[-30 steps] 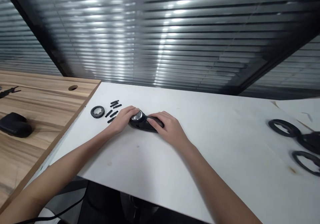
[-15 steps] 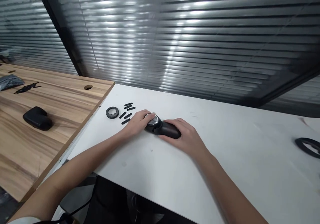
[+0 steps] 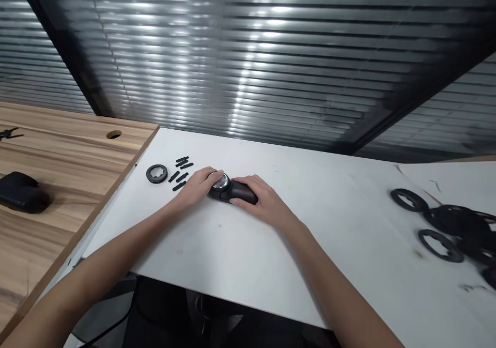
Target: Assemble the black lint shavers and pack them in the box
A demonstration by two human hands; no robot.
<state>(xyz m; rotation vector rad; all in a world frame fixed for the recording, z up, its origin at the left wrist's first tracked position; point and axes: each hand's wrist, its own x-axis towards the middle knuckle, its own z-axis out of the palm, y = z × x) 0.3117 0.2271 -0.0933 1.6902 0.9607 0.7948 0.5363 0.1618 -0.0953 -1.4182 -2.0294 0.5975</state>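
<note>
A black handheld device [image 3: 241, 191] with a round, perforated silver head lies low over the white table [image 3: 271, 265]. My left hand [image 3: 197, 185] grips the head end, its thumb on the silver disc. Around the handle end, my right hand [image 3: 260, 197] is wrapped, fingers on the far side and thumb on the near side. Left of my left hand lie several small black strips [image 3: 182, 177] and a black ring [image 3: 157, 174] with a notched inner edge.
On the right of the white table are more black rings [image 3: 408, 200] beside a heap of black parts [image 3: 461, 223]. The wooden table [image 3: 77, 182] at left holds a black case [image 3: 23, 193]. Slatted blinds [image 3: 232, 58] stand behind.
The view has turned to the right, bringing the rings and black parts at right into sight. Both hands keep their hold on the device, with little change in grip.
</note>
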